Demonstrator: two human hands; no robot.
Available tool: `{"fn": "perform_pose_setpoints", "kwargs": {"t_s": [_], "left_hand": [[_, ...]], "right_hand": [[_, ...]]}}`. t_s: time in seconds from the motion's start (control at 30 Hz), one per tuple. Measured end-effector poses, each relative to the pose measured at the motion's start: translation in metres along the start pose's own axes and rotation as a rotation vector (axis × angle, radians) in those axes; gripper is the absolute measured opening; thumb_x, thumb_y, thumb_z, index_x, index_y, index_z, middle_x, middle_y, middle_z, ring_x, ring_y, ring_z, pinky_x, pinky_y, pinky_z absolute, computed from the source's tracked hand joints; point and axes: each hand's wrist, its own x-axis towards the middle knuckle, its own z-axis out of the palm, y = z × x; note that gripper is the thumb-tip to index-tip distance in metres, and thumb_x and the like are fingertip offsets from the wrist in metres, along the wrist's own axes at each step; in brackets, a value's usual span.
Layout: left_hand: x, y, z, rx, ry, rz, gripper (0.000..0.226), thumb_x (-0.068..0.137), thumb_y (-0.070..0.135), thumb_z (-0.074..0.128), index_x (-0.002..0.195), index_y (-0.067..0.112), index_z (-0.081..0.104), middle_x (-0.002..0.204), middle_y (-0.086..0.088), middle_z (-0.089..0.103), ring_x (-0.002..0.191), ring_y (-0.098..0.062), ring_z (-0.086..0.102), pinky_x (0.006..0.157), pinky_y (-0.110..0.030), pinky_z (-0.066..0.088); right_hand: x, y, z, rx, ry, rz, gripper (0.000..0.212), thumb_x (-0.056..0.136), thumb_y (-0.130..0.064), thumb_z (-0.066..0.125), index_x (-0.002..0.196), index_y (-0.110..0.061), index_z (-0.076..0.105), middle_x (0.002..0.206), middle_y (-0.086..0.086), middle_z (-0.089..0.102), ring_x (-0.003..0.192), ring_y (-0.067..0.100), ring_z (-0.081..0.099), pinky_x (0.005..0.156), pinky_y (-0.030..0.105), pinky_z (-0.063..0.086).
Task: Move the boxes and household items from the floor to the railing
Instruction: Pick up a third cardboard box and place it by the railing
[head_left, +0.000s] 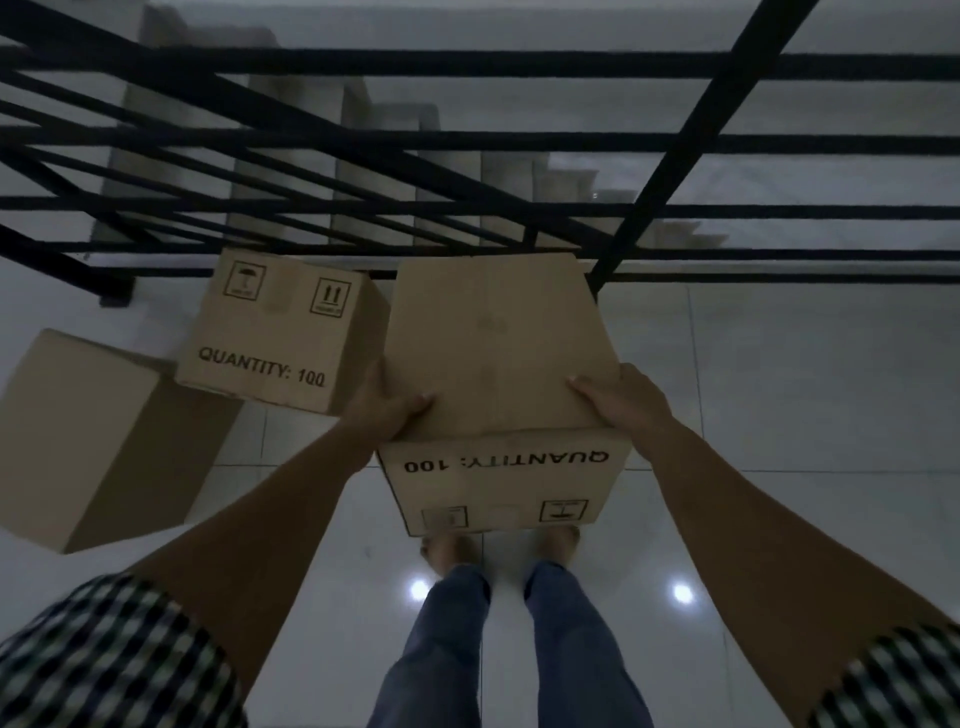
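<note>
Looking down, two legs in blue jeans (457, 644) stand on a glossy white tiled floor (779, 415), with bare feet (449, 553) pointing forward and two ceiling lights mirrored in the tiles beside them. Checked sleeves (104, 649) frame the lower corners, and both bare forearms reach forward from them.

Above the feet, a cardboard box (498, 353) is held off the floor between both hands. The left hand (384, 405) is clamped on the box's left side, thumb lying over the top edge and the fingers hidden down the side. The right hand (623, 400) grips the right side the same way, thumb on top and fingers wrapped out of view. The near face of the box carries the print "QUANTITY: 100" upside down, with handling symbols below it.

Just left of the held box is a second box (280, 332) with the same print reading the right way up; whether the two touch cannot be told. Farther left, a plain third box (98, 441) sits with a corner tucked under or against the second one.

Beyond the boxes runs a black metal railing (467, 208) of horizontal bars with one slanted post, the far edge of the held box close to its lowest bar. Through the bars, pale stairs (374, 156) descend.
</note>
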Motion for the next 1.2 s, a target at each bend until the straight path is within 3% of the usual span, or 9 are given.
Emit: {"fn": "perform_pose_setpoints", "kwargs": {"t_s": [0.1,0.27,0.37,0.47,0.63,0.8,0.93,1.1,1.2], "left_hand": [[0.037,-0.016,0.02,-0.055,0.015,-0.059,0.086,0.081,0.028,0.081,0.15,0.03,0.03,0.13,0.001,0.055,0.106,-0.02,0.06,0.081,-0.036,0.055],[0.087,-0.044,0.057,-0.101,0.037,-0.088,0.079,0.08,0.024,0.08,0.145,0.028,0.036,0.126,0.003,0.059,0.111,-0.02,0.061,0.089,-0.041,0.055],[0.114,-0.066,0.083,-0.066,0.04,-0.11,0.053,0.082,0.016,0.076,0.127,0.024,0.049,0.117,0.005,0.062,0.113,-0.02,0.06,0.089,-0.039,0.051],[0.13,-0.081,0.107,-0.04,0.065,-0.157,0.041,0.087,0.012,0.073,0.113,0.028,0.047,0.106,0.01,0.057,0.104,-0.018,0.055,0.091,-0.039,0.047],[0.149,-0.106,0.128,0.011,0.062,-0.203,0.083,0.065,0.032,0.07,0.141,0.026,0.035,0.129,0.002,0.054,0.115,-0.025,0.054,0.098,-0.052,0.048],[0.156,-0.12,0.147,0.015,0.083,-0.311,0.054,0.093,0.028,0.061,0.137,0.023,0.031,0.127,0.001,0.048,0.104,-0.019,0.052,0.093,-0.04,0.044],[0.16,-0.124,0.16,0.145,-0.036,-0.256,0.112,0.059,0.05,0.075,0.152,0.034,0.015,0.146,-0.004,0.042,0.127,-0.029,0.048,0.102,-0.05,0.047],[0.152,-0.085,0.168,0.384,-0.071,-0.12,0.104,0.058,0.059,0.067,0.149,0.035,0.025,0.138,-0.002,0.05,0.122,-0.029,0.053,0.099,-0.053,0.049],[0.126,-0.046,0.163,0.593,-0.066,-0.077,0.103,0.074,0.059,0.067,0.157,0.03,0.013,0.154,-0.006,0.036,0.136,-0.034,0.043,0.106,-0.053,0.043]], "right_hand": [[0.052,-0.004,0.004,-0.063,-0.036,-0.011,0.091,0.068,-0.081,0.063,0.135,-0.02,0.05,0.124,0.003,0.064,0.104,0.027,0.065,0.092,0.044,0.054],[0.134,-0.01,0.006,-0.254,-0.124,-0.089,0.078,0.084,-0.068,0.064,0.138,-0.015,0.048,0.128,0.006,0.06,0.109,0.029,0.062,0.086,0.036,0.05],[0.179,-0.005,0.012,-0.341,-0.166,-0.119,0.085,0.081,-0.066,0.07,0.142,-0.013,0.043,0.134,0.008,0.057,0.114,0.029,0.059,0.08,0.034,0.045],[0.211,0.001,0.02,-0.391,-0.187,-0.158,0.09,0.084,-0.06,0.071,0.149,-0.011,0.033,0.143,0.011,0.05,0.123,0.031,0.053,0.083,0.032,0.041],[0.242,0.005,0.032,-0.459,-0.174,-0.164,0.096,0.086,-0.052,0.074,0.154,-0.008,0.021,0.149,0.014,0.042,0.13,0.034,0.048,0.087,0.034,0.04],[0.263,0.03,0.048,-0.523,-0.153,-0.146,0.081,0.092,-0.038,0.071,0.151,-0.009,0.024,0.143,0.016,0.047,0.123,0.036,0.053,0.089,0.037,0.045],[0.259,0.041,0.062,-0.476,-0.14,-0.187,0.082,0.091,-0.021,0.066,0.155,-0.022,0.016,0.143,0.014,0.045,0.122,0.037,0.052,0.096,0.043,0.047],[0.206,0.041,0.071,-0.407,-0.133,-0.183,0.1,0.09,-0.037,0.067,0.159,-0.034,-0.004,0.16,0.005,0.023,0.141,0.032,0.035,0.113,0.053,0.034],[0.166,0.037,0.063,-0.445,-0.116,-0.157,0.097,0.091,-0.04,0.064,0.159,-0.033,-0.005,0.161,0.006,0.02,0.144,0.032,0.029,0.114,0.053,0.03]]}}
